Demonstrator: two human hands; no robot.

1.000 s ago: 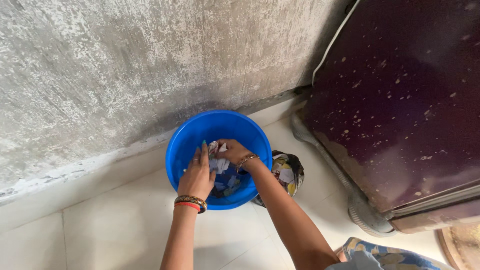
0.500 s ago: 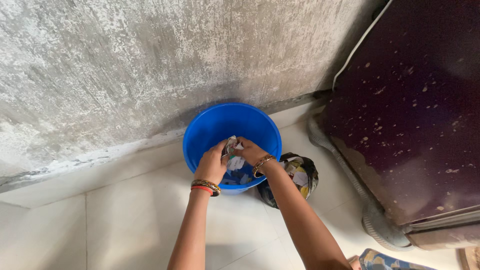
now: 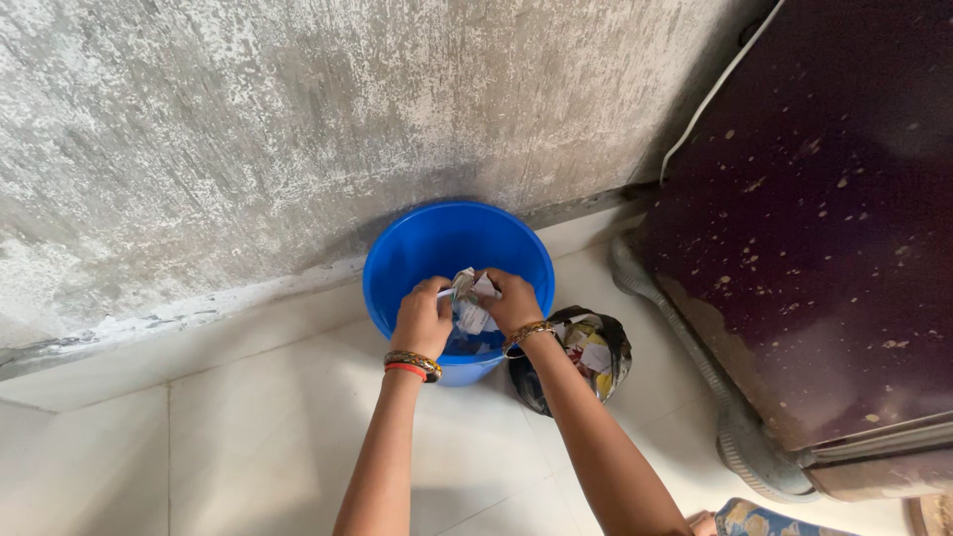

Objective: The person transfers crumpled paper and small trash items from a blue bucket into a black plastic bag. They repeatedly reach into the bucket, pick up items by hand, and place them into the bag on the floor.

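cloth (image 3: pixel 471 310) | gripped by left hand (image 3: pixel 423 320) and right hand (image 3: pixel 513 301) | above blue tub (image 3: pixel 442 243) rim | wall (image 3: pixel 298 129) close behind

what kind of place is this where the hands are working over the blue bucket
Probably a plain corner inside a home, perhaps a utility or kitchen area. A rough grey plaster wall meets a pale tiled floor, a dark maroon appliance with a grey hose stands at the right, and a blue bucket sits on the floor.
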